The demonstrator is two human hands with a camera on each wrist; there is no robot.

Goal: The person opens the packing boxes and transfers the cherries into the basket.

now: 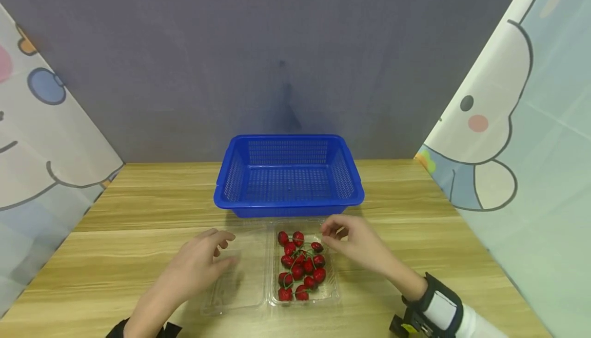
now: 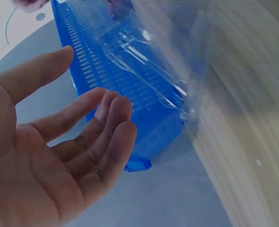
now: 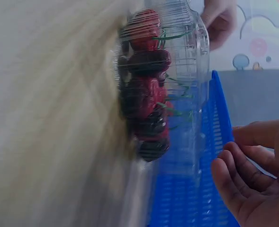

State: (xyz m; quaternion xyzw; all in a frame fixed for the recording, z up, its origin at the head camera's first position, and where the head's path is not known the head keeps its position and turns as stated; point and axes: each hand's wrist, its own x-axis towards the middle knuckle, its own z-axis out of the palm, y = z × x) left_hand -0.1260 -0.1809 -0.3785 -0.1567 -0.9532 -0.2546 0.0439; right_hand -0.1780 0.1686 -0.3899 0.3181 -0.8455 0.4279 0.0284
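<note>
A clear plastic clamshell box (image 1: 335, 281) lies unfolded on the table, its lid (image 1: 247, 286) spread to the left. Several red cherries (image 1: 297, 271) with green stems fill the box's right half; in the right wrist view the cherries (image 3: 146, 94) show through the clear wall. Over the lid's left edge hovers my left hand (image 1: 196, 266), fingers relaxed and a gap between thumb and fingertips. By the box's far right corner is my right hand (image 1: 353, 240), its fingers loosely bent with nothing visible in them. Whether it touches the rim I cannot tell.
Behind the box stands a blue plastic basket (image 1: 288, 210) with perforated walls and no contents visible. The wooden table (image 1: 152, 199) meets a grey panel (image 1: 194, 71) at the back. Cartoon-printed sheets (image 1: 489, 97) rise on both sides.
</note>
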